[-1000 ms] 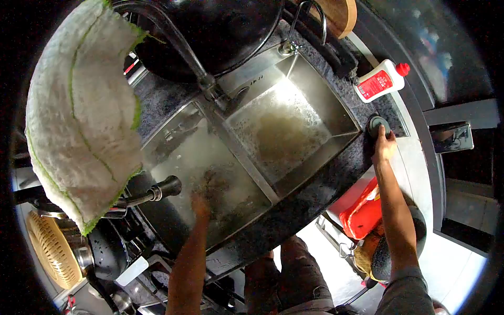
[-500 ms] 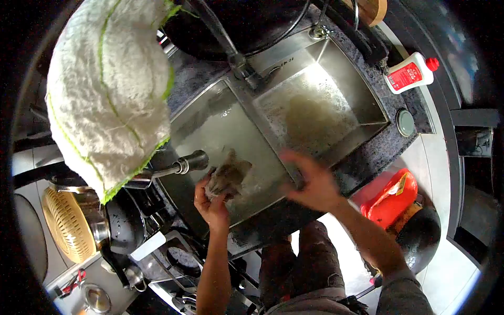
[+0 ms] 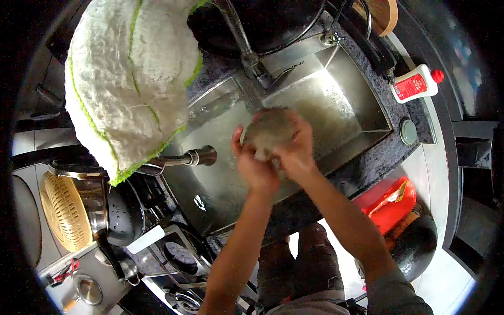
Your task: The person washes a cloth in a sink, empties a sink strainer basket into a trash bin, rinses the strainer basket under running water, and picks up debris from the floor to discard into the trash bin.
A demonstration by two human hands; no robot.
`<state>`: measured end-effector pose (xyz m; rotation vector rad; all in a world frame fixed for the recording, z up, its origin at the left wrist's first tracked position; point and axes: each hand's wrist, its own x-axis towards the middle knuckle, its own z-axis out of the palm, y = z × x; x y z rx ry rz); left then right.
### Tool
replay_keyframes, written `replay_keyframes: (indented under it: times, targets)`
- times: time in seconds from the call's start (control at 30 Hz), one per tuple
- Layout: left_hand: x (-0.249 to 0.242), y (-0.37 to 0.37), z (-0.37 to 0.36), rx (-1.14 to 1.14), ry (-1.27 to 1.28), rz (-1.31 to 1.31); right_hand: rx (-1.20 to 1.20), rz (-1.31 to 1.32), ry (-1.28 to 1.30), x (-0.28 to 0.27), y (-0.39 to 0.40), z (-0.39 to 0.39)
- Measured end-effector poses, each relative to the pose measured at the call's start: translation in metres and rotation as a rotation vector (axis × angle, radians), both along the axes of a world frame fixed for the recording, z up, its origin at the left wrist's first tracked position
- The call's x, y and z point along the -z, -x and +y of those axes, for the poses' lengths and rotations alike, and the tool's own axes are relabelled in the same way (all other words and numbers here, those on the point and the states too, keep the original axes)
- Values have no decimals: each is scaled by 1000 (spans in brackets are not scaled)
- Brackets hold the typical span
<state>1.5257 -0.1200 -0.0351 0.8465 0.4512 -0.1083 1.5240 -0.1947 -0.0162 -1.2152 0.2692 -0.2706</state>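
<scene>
Both hands are wrapped round a wet, grey-brown, rag-like lump (image 3: 270, 131) above the divider of the double sink. My left hand (image 3: 257, 165) cups it from the left and below, fingers curled up its side. On the other side, my right hand (image 3: 299, 149) presses against it, slightly blurred. Cloudy water lies in the left basin (image 3: 202, 178). The right basin (image 3: 362, 107) holds murky water with a brown patch. Between the basins hangs a dark faucet (image 3: 257, 68); a second metal spout (image 3: 202, 156) reaches over the left basin.
A white cloth with green edging (image 3: 128, 89) hangs close at upper left. On the right counter are a white bottle with red cap (image 3: 415, 86) and a round lid (image 3: 407, 131). A yellow basket (image 3: 65, 210) stands left; a red basin (image 3: 391, 207) sits lower right.
The rag-like lump has moved up and right from the left basin to the divider. My right hand, apart from it before, now grips it together with my left.
</scene>
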Motion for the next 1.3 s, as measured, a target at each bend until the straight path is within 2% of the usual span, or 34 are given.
replay_keyframes:
  times: [0.03,0.07,0.1,0.13,0.17,0.23,0.27,0.3,0.33,0.37,0.4,0.43,0.47,0.5,0.53,0.57,0.63,0.67,0.7,0.77,0.8,0.83,0.87,0.9,0.97,1.0,1.03,1.07,1.1,1.17,1.2,1.27,1.3]
  targets:
    - [-14,-4,-20,14,-133,-51,96,12,-18,2,-4,-13]
    - [-17,-8,-33,17,-126,-46,199,77,70,1,-9,-26]
    - [-18,-11,-45,153,28,-36,303,142,161,-2,-14,-41]
    - [-18,-16,-56,288,184,-26,315,200,424,-6,-16,-57]
    - [-17,-24,-67,294,194,-22,254,284,483,-7,-15,-70]
    - [-10,-41,-87,681,87,-249,133,203,827,-9,-5,-89]
    - [-4,-49,-88,780,33,-175,140,213,832,-13,3,-100]
    - [-5,-57,-87,789,40,-172,-20,104,986,-25,11,-110]
    - [-11,-63,-84,964,37,-117,-187,-6,1130,-35,18,-122]
    - [-18,-68,-81,1138,32,-57,-343,-28,1185,-40,24,-141]
    - [-25,-72,-81,1230,134,-167,-410,-57,1160,-47,28,-154]
    - [-27,-74,-81,1241,134,-161,-473,-89,1133,-50,32,-167]
    - [-28,-76,-81,1361,135,-11,-470,-186,1134,-42,36,-178]
    - [-29,-77,-84,1474,133,142,-461,-268,1369,-41,31,-187]
    - [-30,-77,-88,1479,126,147,-426,-386,1407,-35,26,-192]
    - [-30,-76,-93,1595,69,108,-388,-500,1443,-28,23,-196]
    - [-41,-74,-105,1822,-47,24,-438,-479,1533,-29,20,-200]
    - [-53,-67,-106,1741,-162,135,-497,-463,1624,-29,18,-200]
    - [-51,-72,-108,1746,-167,139,-491,-460,1620,-27,15,-198]
    - [-42,-82,-109,1908,-179,73,-486,-301,1755,-18,11,-192]
    - [-35,-79,-110,1912,-183,73,-410,-360,1736,-9,9,-192]
    - [-26,-74,-111,1822,-302,57,-408,-359,1736,-7,5,-191]
    - [-18,-70,-111,1726,-417,44,-529,-143,1794,-5,2,-189]
    - [-15,-70,-111,1722,-417,46,-648,76,1838,-3,-1,-185]
    - [-9,-75,-114,1712,-773,-326,-609,81,1890,1,-11,-172]
    - [12,-77,-116,1704,-774,-323,-743,240,1944,-2,-20,-165]
    - [46,-76,-118,1497,-1076,-748,-877,406,1986,-4,-24,-160]
    - [63,-74,-117,1215,-1347,-1157,-732,368,1938,2,-23,-157]
    - [60,-73,-116,1211,-1350,-1150,-738,361,1939,8,-24,-155]
    - [53,-72,-114,1359,-1684,-786,-679,485,1761,18,-27,-151]
    - [53,-73,-110,1348,-1685,-784,-679,477,1768,24,-27,-149]
    - [55,-72,-99,1170,-1771,-1053,-533,556,1611,35,-20,-143]
    - [48,-73,-99,1159,-1772,-1052,-533,550,1619,37,-20,-144]
